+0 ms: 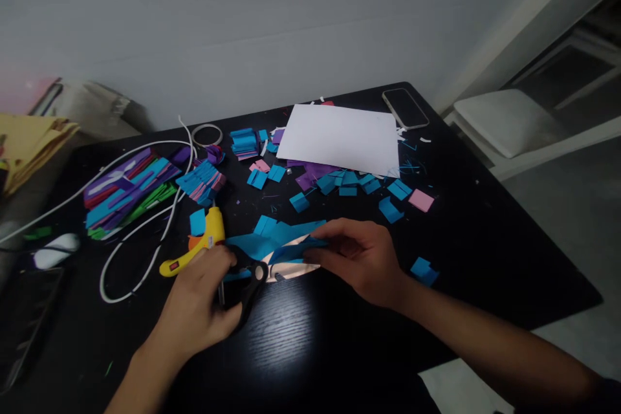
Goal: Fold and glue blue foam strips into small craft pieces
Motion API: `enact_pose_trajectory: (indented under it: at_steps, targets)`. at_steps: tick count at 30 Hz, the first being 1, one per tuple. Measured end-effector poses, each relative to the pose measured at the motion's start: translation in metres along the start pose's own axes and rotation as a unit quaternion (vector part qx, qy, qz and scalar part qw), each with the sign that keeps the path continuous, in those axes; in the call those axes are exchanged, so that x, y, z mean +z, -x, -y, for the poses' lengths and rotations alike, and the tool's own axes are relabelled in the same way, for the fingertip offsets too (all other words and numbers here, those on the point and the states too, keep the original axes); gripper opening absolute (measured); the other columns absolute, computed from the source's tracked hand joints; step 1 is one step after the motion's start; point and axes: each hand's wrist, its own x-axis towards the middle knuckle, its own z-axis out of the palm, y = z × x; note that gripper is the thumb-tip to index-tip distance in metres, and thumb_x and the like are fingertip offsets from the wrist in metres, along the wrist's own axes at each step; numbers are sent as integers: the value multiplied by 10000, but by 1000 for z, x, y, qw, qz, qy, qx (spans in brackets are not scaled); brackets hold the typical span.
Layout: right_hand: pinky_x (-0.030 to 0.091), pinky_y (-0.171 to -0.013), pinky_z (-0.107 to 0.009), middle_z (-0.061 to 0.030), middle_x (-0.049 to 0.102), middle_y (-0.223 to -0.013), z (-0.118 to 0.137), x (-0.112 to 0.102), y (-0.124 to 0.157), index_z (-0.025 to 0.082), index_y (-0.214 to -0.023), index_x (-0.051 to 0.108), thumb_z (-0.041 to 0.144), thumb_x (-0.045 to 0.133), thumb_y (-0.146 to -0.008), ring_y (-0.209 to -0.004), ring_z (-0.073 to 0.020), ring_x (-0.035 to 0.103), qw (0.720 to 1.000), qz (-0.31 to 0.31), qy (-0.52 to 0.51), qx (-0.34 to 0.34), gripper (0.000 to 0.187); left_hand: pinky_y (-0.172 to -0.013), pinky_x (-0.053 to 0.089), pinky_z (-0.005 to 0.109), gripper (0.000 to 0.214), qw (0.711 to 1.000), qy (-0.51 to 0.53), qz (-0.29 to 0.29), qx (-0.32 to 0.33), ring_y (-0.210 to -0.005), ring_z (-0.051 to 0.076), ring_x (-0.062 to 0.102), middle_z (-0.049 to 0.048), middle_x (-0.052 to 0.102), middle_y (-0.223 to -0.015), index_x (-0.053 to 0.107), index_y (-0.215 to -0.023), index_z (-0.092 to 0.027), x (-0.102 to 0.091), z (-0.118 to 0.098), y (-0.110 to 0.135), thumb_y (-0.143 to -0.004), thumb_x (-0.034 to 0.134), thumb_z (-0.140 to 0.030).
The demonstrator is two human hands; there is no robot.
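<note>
My left hand [206, 291] is closed round the black handles of a pair of scissors [261, 272], whose blades point right. Between the blades and my fingers lies blue paper [295, 251], pinched at its right end by my right hand [361, 255]. A pale strip shows under the blue paper, perhaps a blade catching light; I cannot tell. Behind my left hand lies a yellow glue gun [213, 229]. Small cut blue paper pieces [348, 182] are scattered beyond my hands, with a pink piece [421, 200] at their right.
A white sheet [339, 136] lies on the black table [466, 252], with a phone [405, 108] behind it. Bundled coloured strips [130, 187] and a looping white cable [104, 272] are on the left, near a white mouse [57, 251]. A wall rises behind.
</note>
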Motion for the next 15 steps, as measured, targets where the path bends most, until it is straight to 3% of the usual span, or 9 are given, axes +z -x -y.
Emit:
enact_pose_trajectory:
  at_steps: [15]
  targets:
    - [644,-670,-224,6,809,-793,2,0,0,231,-899,820,127,886,-741,-684,-143,792,998,3,-50,29,201,-624,479,270,207,999,12,36,5,-660,177,559,2,544,-755,496,-889,-212,-2,-4,-3,-728,556,-95]
